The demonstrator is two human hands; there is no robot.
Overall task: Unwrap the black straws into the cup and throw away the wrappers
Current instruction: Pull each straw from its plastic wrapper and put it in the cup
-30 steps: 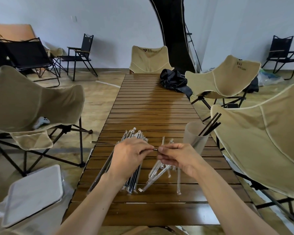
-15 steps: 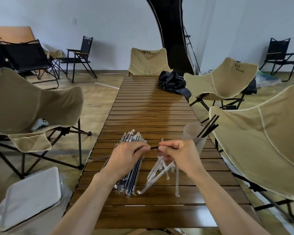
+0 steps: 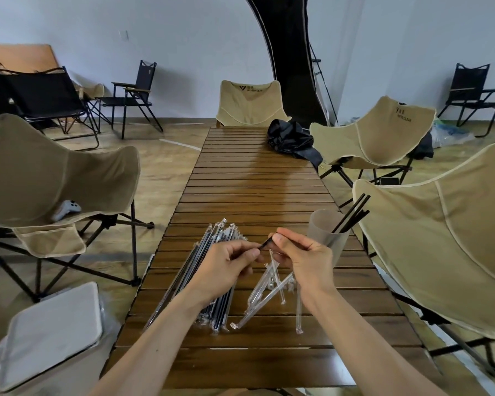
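You're at the brown slatted wooden bench (image 3: pixel 257 178). Translucent plastic cup (image 3: pixel 325 230) with black straws stands near its right edge. Left of the cup: bundle of clear-wrapped black straws (image 3: pixel 209 281), then loose empty clear wrappers (image 3: pixel 272 292). Your left hand (image 3: pixel 229 264) and right hand (image 3: pixel 303 258) both pinch one thin black straw (image 3: pixel 265 243), fingers curled around it, left of the cup.
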